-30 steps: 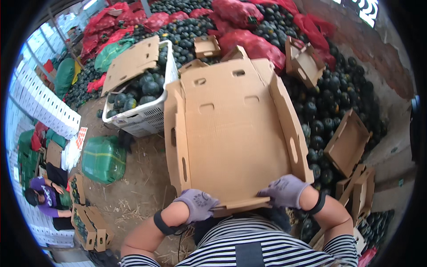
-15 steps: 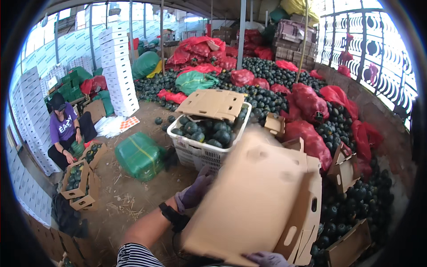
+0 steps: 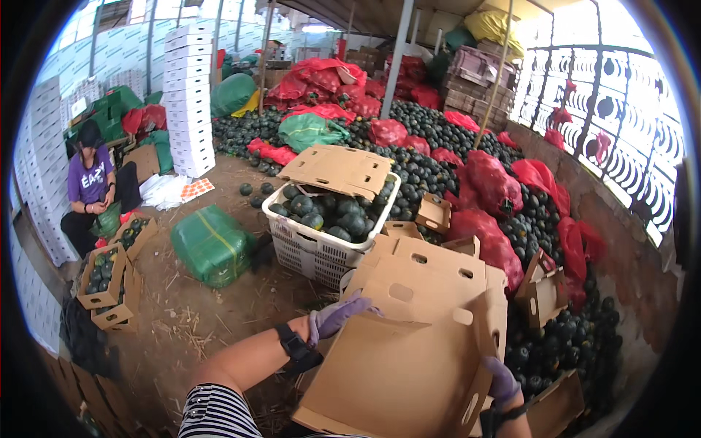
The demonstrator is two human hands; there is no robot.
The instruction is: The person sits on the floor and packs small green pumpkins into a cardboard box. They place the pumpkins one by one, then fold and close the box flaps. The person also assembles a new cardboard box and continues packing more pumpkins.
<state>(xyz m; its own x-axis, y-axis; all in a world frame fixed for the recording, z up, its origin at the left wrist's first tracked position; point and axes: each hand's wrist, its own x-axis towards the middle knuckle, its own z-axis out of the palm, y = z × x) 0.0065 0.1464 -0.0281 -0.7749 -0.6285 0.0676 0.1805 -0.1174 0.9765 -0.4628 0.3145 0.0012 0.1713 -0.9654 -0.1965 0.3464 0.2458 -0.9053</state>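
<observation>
A partly folded brown cardboard box [image 3: 387, 372] lies right in front of me, its right side standing up. At its far left corner is my left hand [image 3: 339, 315] in a purple glove, closed over the far edge. My right hand [image 3: 502, 381], also gloved, grips the raised right side; part of its fingers is hidden behind the board. Beyond the box lie flat cardboard blanks [image 3: 431, 281] with oval hand holes. Just past them stands a white plastic crate [image 3: 303, 252] full of dark green round fruit [image 3: 343, 214], with a cardboard piece [image 3: 338, 169] on top.
Dark green fruit is heaped [image 3: 431, 168] at the back and right, among red net sacks [image 3: 491, 244]. A green wrapped bundle [image 3: 213, 246] lies left of the crate. At far left a person [image 3: 93, 182] sits by filled cardboard boxes [image 3: 102, 277] and tall white box stacks [image 3: 188, 102].
The cardboard box has come down from a tilted, blurred position onto the blanks. My right hand has moved from its near edge up to the right side. My left hand now reaches over the far edge.
</observation>
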